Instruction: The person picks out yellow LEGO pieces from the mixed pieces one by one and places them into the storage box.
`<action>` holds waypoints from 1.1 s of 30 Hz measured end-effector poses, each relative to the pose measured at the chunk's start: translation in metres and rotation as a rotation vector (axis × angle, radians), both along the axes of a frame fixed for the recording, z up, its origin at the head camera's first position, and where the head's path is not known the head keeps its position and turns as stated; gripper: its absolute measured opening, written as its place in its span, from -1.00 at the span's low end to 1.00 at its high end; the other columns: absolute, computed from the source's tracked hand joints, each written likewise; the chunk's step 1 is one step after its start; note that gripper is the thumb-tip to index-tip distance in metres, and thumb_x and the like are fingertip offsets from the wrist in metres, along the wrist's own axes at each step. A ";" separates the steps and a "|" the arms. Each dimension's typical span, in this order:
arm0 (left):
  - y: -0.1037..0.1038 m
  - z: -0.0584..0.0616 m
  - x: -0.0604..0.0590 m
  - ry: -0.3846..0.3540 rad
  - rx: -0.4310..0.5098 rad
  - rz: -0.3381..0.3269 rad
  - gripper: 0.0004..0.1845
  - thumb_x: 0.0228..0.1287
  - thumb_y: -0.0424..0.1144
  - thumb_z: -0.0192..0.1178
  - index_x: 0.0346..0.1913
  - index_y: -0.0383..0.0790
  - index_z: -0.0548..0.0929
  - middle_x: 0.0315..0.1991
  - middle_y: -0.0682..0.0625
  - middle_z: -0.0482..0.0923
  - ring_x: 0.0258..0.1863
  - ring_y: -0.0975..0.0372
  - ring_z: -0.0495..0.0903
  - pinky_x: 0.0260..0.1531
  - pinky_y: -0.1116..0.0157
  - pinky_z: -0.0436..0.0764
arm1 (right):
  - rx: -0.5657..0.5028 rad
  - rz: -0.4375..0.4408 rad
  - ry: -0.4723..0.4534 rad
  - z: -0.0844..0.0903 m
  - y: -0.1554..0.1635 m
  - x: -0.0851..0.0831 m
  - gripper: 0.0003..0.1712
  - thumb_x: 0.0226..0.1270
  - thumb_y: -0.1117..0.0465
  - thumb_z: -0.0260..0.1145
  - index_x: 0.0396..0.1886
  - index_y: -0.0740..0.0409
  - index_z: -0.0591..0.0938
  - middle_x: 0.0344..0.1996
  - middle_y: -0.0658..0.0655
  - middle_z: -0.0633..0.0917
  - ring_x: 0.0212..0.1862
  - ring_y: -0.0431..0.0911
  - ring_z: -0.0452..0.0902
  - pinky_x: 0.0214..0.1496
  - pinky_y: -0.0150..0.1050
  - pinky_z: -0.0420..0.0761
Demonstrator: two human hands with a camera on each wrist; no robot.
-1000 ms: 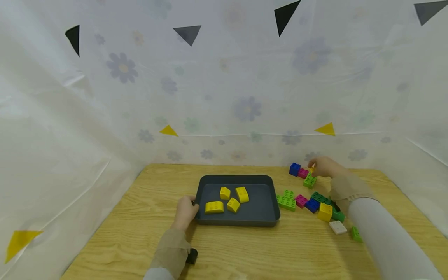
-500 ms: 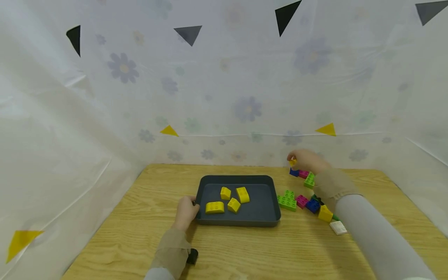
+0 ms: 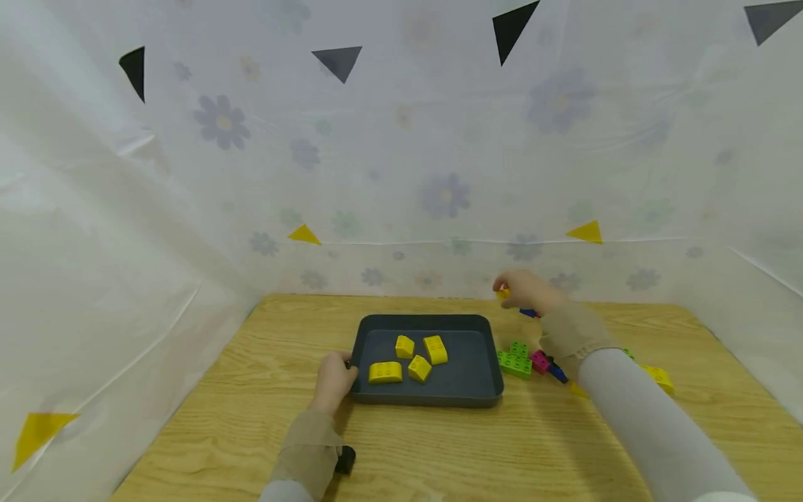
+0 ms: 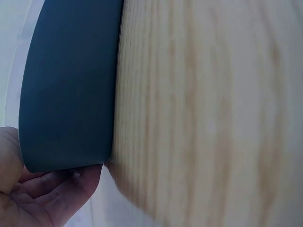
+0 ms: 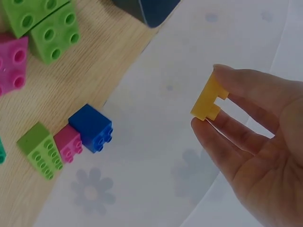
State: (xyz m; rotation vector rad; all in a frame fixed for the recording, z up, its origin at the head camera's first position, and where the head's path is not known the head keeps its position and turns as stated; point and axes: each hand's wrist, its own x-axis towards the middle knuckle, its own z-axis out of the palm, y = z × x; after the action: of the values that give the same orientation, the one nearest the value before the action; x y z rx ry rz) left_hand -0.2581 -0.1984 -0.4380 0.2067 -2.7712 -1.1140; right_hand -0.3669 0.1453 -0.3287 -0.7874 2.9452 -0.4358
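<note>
My right hand [image 3: 527, 289] pinches a small yellow toy brick [image 5: 207, 98] between thumb and fingers, raised above the table at the back, right of the tray. In the right wrist view its studs face the palm. My left hand [image 3: 334, 380] grips the left side of a dark grey tray [image 3: 439, 400]; the left wrist view shows its fingers [image 4: 78, 189] curled at the tray's corner. Inside the tray lie several yellow bricks, among them a long rounded brick [image 3: 385, 372] at the front left and a sloped brick [image 3: 419, 369] beside it.
Light green bricks [image 3: 515, 360] stand just right of the tray, with a pink brick [image 3: 539, 361] beside them. A blue brick [image 5: 91, 126] sits near the table's back edge, next to another pink brick [image 5: 68, 143]. My right forearm covers part of the loose bricks.
My right hand has lifted the yellow brick from the bricks at the back right and carried it left, toward the tray. My left hand stays at the tray's side.
</note>
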 end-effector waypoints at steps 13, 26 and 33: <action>0.000 0.000 0.001 -0.004 0.002 -0.002 -0.70 0.05 -0.53 0.10 -0.10 -0.57 0.59 -0.19 -0.35 0.58 -0.33 0.07 0.59 -0.43 0.24 0.59 | 0.022 0.055 -0.013 -0.016 -0.039 0.002 -0.67 0.07 0.39 0.32 -0.10 0.33 0.60 -0.12 0.32 0.57 -0.06 0.16 0.46 -0.05 -0.03 0.52; -0.003 -0.001 0.000 0.004 -0.001 -0.005 -0.71 0.05 -0.53 0.11 -0.12 -0.57 0.59 -0.20 -0.35 0.59 -0.28 0.03 0.58 -0.38 0.22 0.60 | 0.138 0.059 -0.092 -0.029 -0.074 0.008 -0.63 0.04 0.51 0.26 -0.08 0.34 0.58 -0.07 0.28 0.55 -0.03 0.11 0.46 -0.04 -0.09 0.51; -0.004 -0.001 -0.001 0.003 0.010 -0.002 -0.71 0.06 -0.53 0.11 -0.11 -0.57 0.59 -0.20 -0.35 0.59 -0.29 0.05 0.58 -0.39 0.22 0.60 | 0.190 0.055 -0.111 -0.046 -0.085 0.004 -0.63 0.03 0.53 0.26 -0.09 0.34 0.59 -0.17 0.22 0.59 -0.09 0.06 0.50 -0.05 -0.13 0.53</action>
State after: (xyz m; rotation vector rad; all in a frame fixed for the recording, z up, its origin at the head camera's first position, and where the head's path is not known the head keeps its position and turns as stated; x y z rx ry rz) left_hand -0.2588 -0.2022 -0.4395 0.2037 -2.7647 -1.1274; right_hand -0.3633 0.0608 -0.3748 -0.7906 2.8023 -0.1856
